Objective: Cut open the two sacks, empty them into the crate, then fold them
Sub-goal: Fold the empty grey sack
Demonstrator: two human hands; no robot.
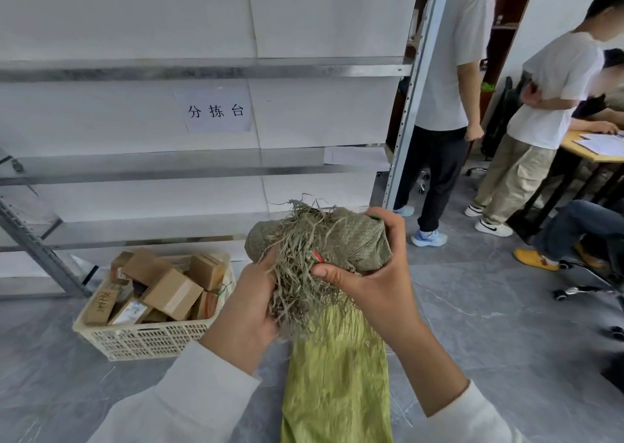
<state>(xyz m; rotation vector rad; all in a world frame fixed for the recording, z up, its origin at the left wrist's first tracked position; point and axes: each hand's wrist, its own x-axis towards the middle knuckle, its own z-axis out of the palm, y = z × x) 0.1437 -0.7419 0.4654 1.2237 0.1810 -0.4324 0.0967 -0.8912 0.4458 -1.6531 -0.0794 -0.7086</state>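
Note:
I hold a rolled-up green woven sack [354, 236] in front of me, its frayed cut edge hanging loose in strands. My left hand [246, 304] grips the frayed fringe from the left. My right hand [374, 267] wraps over the roll's right end, thumb pressed on the front. A second green sack [337, 375] lies flat on the floor below, stretching toward me. To the left on the floor stands the white plastic crate [148, 338], filled with several cardboard boxes.
Metal shelving [202, 166] with a paper sign runs behind the crate. Two people [449, 105] stand at the right near a wooden table [580, 145]. A seated person's legs and an office chair base [587, 287] occupy the right floor.

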